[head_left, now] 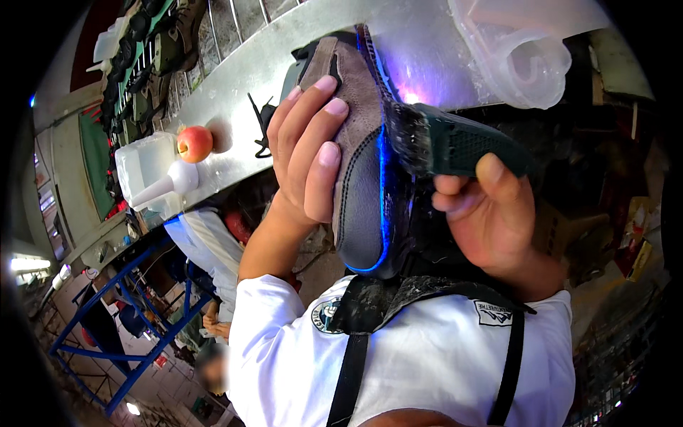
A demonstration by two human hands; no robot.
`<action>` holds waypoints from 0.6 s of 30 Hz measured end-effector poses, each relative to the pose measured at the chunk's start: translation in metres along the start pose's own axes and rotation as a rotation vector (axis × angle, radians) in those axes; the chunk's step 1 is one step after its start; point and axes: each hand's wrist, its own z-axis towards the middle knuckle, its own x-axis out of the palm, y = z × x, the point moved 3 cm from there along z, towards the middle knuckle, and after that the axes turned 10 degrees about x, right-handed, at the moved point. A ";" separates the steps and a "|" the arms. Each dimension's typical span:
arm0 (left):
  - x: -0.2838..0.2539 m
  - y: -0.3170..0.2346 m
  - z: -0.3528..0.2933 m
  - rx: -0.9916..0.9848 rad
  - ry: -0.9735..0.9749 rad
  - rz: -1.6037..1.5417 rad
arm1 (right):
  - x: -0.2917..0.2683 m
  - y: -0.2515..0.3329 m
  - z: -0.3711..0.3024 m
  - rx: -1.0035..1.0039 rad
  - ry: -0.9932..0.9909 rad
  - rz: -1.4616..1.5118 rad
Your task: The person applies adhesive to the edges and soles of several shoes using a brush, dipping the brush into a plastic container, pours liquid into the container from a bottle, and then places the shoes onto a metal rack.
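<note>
A brown suede shoe [352,89] with a dark leather heel is held over the edge of the metal bench, its toe pointing away from me. My left hand [306,146] is closed on its left side, the fingers lying across the upper. Bright blue light runs along the shoe's lower edge. My right hand [494,213] grips a dark green brush [466,142] by its textured handle, thumb and fingers pinching it from below. The brush's worn, whitened bristles press against the right side of the shoe. My right fingertips are partly hidden behind the handle.
On the metal bench [235,92] sit an apple [194,144], a white nozzle bottle [171,183] and a clear plastic container [146,160]. A translucent jug [530,64] lies far right. Shoes [153,89] line a rack at far left. Another person [213,320] is near a blue metal frame [131,320].
</note>
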 end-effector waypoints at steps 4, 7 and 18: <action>-0.012 -0.007 0.004 -0.214 0.055 -0.089 | 0.003 0.015 -0.006 -0.357 0.205 -0.570; -0.012 -0.008 0.003 -0.238 0.027 -0.082 | 0.004 0.040 -0.012 -0.557 0.454 -0.940; -0.014 -0.005 0.019 -0.196 0.122 -0.104 | 0.008 0.084 0.036 -0.286 0.434 -0.812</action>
